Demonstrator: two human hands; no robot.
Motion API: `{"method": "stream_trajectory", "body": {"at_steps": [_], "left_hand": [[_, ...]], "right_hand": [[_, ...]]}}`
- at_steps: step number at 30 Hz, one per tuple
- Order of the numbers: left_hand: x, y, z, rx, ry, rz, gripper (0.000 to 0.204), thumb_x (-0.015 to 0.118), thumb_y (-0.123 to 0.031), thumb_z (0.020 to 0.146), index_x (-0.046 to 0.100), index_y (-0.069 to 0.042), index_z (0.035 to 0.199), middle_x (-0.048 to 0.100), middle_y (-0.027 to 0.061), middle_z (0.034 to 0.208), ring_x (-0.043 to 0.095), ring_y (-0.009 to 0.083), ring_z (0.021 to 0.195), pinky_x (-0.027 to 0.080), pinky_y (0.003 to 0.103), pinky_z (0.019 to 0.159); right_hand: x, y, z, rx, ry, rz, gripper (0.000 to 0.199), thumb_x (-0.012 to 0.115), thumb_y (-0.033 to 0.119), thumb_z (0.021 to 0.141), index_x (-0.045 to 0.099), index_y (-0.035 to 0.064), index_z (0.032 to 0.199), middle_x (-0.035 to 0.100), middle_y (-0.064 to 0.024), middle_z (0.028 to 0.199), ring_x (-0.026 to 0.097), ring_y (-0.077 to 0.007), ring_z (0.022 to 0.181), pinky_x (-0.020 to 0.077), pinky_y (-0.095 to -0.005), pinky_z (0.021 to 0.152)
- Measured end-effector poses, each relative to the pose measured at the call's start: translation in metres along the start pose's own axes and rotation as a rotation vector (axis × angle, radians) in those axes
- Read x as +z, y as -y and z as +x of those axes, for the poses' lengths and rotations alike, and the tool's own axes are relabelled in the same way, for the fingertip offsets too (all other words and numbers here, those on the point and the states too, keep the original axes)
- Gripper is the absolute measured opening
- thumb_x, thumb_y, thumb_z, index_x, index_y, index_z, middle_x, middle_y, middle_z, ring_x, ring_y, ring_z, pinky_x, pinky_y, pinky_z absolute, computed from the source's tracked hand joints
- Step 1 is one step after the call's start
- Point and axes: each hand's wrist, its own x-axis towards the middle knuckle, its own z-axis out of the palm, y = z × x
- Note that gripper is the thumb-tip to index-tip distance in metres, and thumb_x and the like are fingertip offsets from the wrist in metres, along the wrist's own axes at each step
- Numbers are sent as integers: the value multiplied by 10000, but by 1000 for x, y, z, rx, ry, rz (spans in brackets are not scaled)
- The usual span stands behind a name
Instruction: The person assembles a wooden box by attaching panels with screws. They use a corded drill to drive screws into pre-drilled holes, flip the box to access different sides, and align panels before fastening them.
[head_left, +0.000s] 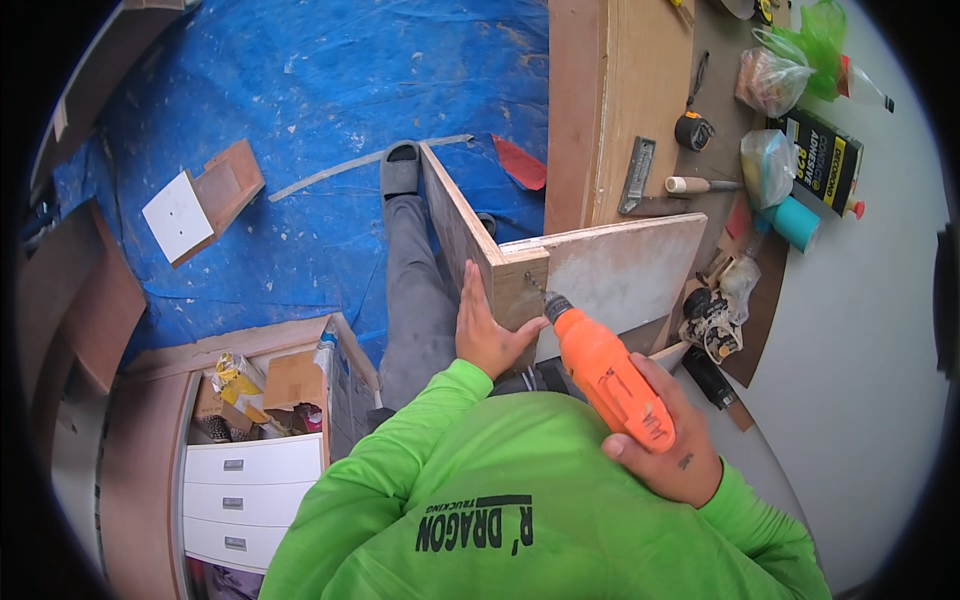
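Note:
My right hand [672, 450] is wrapped around an orange power drill [598, 358]. The drill's bit reaches the end face of a wooden panel [518, 290], where a dark spot shows near the corner. My left hand [492, 330] grips that panel's near corner, its fingers along the left side and the thumb across the lower edge. A second, pale-faced board [625, 272] meets the panel at an angle and extends to the right. Whether the bit has entered the wood is too small to tell.
A blue tarp [330, 80] covers the floor, with a small wood-and-white piece [190, 215] on it. Along the right bench lie a tape measure [693, 131], a metal square [637, 172], a wooden-handled tool [690, 185] and a black can [825, 155]. White drawers [250, 465] stand lower left.

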Motion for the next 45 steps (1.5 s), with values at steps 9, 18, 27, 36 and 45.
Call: {"method": "stream_trajectory", "body": {"at_steps": [9, 18, 27, 36, 45], "left_hand": [[5, -2, -1, -17, 12, 15, 1336, 919, -524, 664, 152, 56, 1591, 264, 304, 1629, 338, 442, 1487, 324, 465, 1210], [8, 0, 1, 4, -5, 7, 1318, 942, -416, 652, 149, 54, 1594, 258, 306, 1631, 318, 435, 1501, 308, 454, 1222], [10, 3, 2, 30, -17, -11, 1318, 950, -377, 643, 149, 60, 1594, 256, 310, 1632, 319, 438, 1502, 312, 451, 1222], [8, 6, -1, 36, -5, -33, 1310, 948, -372, 644, 156, 66, 1591, 263, 321, 1626, 344, 460, 1484, 337, 463, 1206], [9, 6, 2, 56, -27, -24, 1307, 946, -368, 645, 157, 66, 1593, 267, 322, 1624, 347, 459, 1483, 341, 461, 1205]], "right_hand": [[-8, -24, -15, 82, 40, 271, 1133, 915, 319, 775, 219, -23, 1601, 531, -184, 1473, 523, -216, 1349, 417, -358, 1122], [-4, -37, -19, 74, 87, 89, 1189, 922, 342, 760, 169, -41, 1597, 518, -216, 1481, 537, -268, 1359, 457, -383, 1098], [4, -53, -14, 13, 50, -54, 1185, 936, 439, 727, 242, -53, 1552, 491, -232, 1484, 555, -326, 1343, 478, -404, 1093], [-6, -41, -9, -33, 105, -201, 1187, 940, 410, 729, 227, -37, 1566, 589, -223, 1402, 651, -330, 1231, 533, -398, 1014], [-5, -31, -6, -104, 92, -289, 1208, 951, 413, 708, 225, -27, 1568, 648, -209, 1341, 708, -330, 1139, 582, -389, 929]]}}
